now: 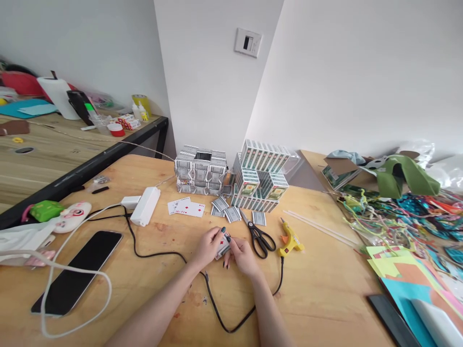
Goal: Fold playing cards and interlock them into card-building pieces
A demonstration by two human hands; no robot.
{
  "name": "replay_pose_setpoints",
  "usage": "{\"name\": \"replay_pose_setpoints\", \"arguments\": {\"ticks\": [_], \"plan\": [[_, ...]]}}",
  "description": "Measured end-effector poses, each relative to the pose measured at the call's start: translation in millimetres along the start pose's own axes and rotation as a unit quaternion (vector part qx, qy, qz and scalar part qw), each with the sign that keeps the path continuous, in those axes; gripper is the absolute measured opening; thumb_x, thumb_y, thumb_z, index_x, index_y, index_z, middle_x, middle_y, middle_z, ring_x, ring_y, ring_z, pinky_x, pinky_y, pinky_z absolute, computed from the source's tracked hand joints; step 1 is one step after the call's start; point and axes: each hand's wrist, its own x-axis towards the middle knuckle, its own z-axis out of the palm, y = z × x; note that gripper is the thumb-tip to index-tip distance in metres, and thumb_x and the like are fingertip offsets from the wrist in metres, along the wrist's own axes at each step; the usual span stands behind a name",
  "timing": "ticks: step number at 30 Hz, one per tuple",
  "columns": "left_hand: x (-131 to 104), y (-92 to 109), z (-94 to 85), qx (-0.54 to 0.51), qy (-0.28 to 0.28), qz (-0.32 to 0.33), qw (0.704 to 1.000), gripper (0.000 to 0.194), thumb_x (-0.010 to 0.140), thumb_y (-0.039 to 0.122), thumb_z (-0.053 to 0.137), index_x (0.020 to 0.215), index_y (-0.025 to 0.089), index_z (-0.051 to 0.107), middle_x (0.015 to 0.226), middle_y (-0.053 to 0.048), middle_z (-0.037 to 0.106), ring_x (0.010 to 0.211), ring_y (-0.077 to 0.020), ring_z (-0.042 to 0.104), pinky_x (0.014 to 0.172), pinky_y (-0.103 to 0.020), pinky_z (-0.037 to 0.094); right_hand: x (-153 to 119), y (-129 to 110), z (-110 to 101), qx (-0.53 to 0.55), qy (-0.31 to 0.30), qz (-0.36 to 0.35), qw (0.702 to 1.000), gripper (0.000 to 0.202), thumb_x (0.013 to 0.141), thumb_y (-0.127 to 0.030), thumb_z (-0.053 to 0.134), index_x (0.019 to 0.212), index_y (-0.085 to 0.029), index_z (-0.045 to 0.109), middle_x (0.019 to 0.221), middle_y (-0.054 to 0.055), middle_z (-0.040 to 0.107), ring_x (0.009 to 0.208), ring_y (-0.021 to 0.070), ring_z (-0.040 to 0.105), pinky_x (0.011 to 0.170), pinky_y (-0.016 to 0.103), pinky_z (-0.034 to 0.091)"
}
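Note:
Between my two hands is a playing card [223, 246], with a red diamond showing on its face. My left hand [209, 246] pinches its upper left side, and my right hand [243, 255] closes on its right edge. Fingers cover much of the card, so whether it is folded is hard to see. Just beyond lie several cut card pieces [232, 214] with patterned backs, and face-up playing cards [191, 208]. Black-handled scissors [261, 238] rest right of my right hand, beside a yellow glue gun [289, 239].
Behind stand a structure of patterned cards [200, 171] and stacked card boxes [258, 176]. A black cord [224, 329] loops under my forearms. A phone [77, 272], white cable [108, 284] and power strip [145, 206] lie left; coloured paper [405, 284] and craft materials [394, 212] lie right.

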Motion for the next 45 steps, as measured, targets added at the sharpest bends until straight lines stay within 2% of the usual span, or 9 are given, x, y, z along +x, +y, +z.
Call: {"name": "replay_pose_setpoints", "arguments": {"ticks": [6,12,18,27,30,35,39,45], "plan": [[0,0,-0.4,0.021,-0.004,0.019,1.0,0.025,0.078,0.039,0.049,0.08,0.016,0.059,0.078,-0.003,0.064,0.074,-0.0159,0.058,0.068,-0.025,0.045,-1,-2,6,-0.058,0.044,-0.015,0.997,0.047,0.081,-0.058,0.037,0.076,-0.014,0.054,0.042,-0.001,0.056,0.034,0.0113,0.051,0.037,0.021,0.038],[2,2,-1.2,0.026,-0.003,0.001,1.0,0.025,0.076,0.039,0.052,0.074,0.016,0.06,0.072,-0.003,0.064,0.066,-0.0151,0.057,0.059,-0.023,0.044,-2,2,10,-0.034,0.049,-0.009,0.998,0.045,0.08,-0.059,0.036,0.077,-0.016,0.05,0.042,-0.003,0.055,0.035,0.0121,0.053,0.04,0.022,0.041],[0,1,0.0,0.061,0.024,0.011,0.998,0.028,0.077,0.04,0.05,0.063,0.016,0.054,0.057,0.001,0.055,0.053,-0.011,0.05,0.049,-0.02,0.038,-3,7,13,-0.032,0.056,0.008,0.998,0.042,0.082,-0.058,0.034,0.072,-0.018,0.044,0.041,-0.003,0.055,0.033,0.0119,0.053,0.04,0.022,0.041],[-6,-2,1.3,0.151,0.069,0.038,0.985,0.032,0.084,0.041,0.039,0.068,0.017,0.055,0.056,0.0,0.055,0.052,-0.0112,0.05,0.051,-0.021,0.037,-1,7,13,-0.025,0.061,0.02,0.998,0.046,0.08,-0.06,0.035,0.071,-0.016,0.048,0.039,-0.003,0.055,0.032,0.0115,0.051,0.038,0.021,0.04],[-6,-3,1.7,0.162,0.078,0.042,0.983,0.032,0.085,0.039,0.037,0.068,0.018,0.055,0.056,0.0,0.056,0.052,-0.0113,0.05,0.051,-0.021,0.037,-1,5,13,-0.023,0.069,0.012,0.997,0.046,0.08,-0.06,0.036,0.069,-0.017,0.048,0.038,-0.003,0.054,0.03,0.0102,0.048,0.036,0.019,0.037],[-6,0,3.7,0.174,0.056,0.063,0.981,0.03,0.085,0.037,0.037,0.067,0.019,0.054,0.056,0.001,0.055,0.053,-0.0113,0.05,0.051,-0.021,0.036,-1,4,11,-0.055,0.101,0.008,0.993,0.046,0.079,-0.059,0.039,0.059,-0.018,0.047,0.03,-0.005,0.044,0.024,0.0073,0.037,0.028,0.018,0.024],[-7,1,4.7,0.214,0.061,0.084,0.971,0.028,0.084,0.036,0.04,0.065,0.019,0.052,0.059,0.0,0.057,0.056,-0.0118,0.051,0.053,-0.021,0.036,-1,6,11,-0.047,0.102,0.008,0.994,0.045,0.081,-0.055,0.039,0.059,-0.017,0.049,0.03,-0.006,0.042,0.023,0.0069,0.036,0.027,0.017,0.022],[-9,2,4.7,0.3,0.059,0.139,0.942,0.031,0.086,0.034,0.038,0.06,0.019,0.046,0.057,0.0,0.053,0.054,-0.0118,0.049,0.055,-0.023,0.033,0,7,12,-0.052,0.103,0.024,0.993,0.038,0.081,-0.042,0.036,0.055,-0.017,0.048,0.028,-0.005,0.044,0.022,0.0086,0.04,0.027,0.017,0.026]]}}
